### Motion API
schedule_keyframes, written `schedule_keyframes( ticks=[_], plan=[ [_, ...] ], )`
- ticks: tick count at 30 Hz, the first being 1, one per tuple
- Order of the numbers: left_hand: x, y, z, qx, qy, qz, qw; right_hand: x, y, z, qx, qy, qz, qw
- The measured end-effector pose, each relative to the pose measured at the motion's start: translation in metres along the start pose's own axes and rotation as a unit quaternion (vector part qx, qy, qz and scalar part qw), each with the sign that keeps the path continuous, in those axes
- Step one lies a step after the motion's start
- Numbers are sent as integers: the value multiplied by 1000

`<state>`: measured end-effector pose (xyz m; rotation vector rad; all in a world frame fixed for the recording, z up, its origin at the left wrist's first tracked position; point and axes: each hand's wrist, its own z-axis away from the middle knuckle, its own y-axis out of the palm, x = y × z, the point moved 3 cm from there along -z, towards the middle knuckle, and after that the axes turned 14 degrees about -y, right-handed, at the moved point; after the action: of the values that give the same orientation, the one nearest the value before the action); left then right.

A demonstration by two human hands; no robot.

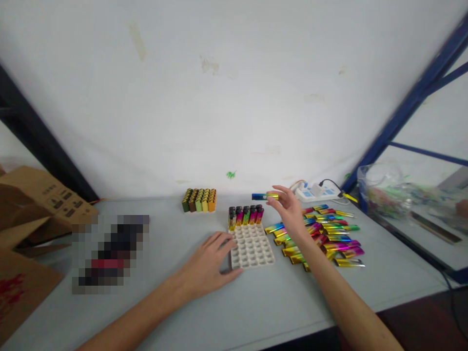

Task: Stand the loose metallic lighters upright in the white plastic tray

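My right hand (287,207) is raised above the table, pinching one end of a shiny blue-and-yellow lighter (263,197). The lighter lies level, pointing left. Below it is a white tray (253,246) with rows of small square pockets. Colourful lighters (247,216) with dark tops stand upright along the tray's far end; its nearer pockets hold nothing. My left hand (212,261) lies at the tray's left side with fingers apart, fingertips touching its edge and thumb by the near corner. Many loose metallic lighters (323,236) are heaped to the right, partly behind my right forearm.
Further back stands a block of upright lighters (199,200) in dark green to orange. A white power strip (318,191) with plugs lies against the wall. Cardboard boxes (47,204) and a blurred-out item (113,253) are at left. A plastic bag (382,190) sits beyond the blue frame (393,117).
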<state>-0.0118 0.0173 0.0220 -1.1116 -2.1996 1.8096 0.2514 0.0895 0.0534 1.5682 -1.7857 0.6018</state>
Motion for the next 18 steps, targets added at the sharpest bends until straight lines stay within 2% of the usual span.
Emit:
schedule_keyframes(
  ticks=[9,12,18],
  plan=[
    [-1,-1,-1,-4,2,-1,1000,2,5,3,-46,100,-70,991],
    [-1,-1,-1,2,0,-2,1000,5,8,2,-64,115,-100,986],
    [0,-1,-1,11,1,-1,1000,13,14,4,-13,112,-110,988]
  ],
)
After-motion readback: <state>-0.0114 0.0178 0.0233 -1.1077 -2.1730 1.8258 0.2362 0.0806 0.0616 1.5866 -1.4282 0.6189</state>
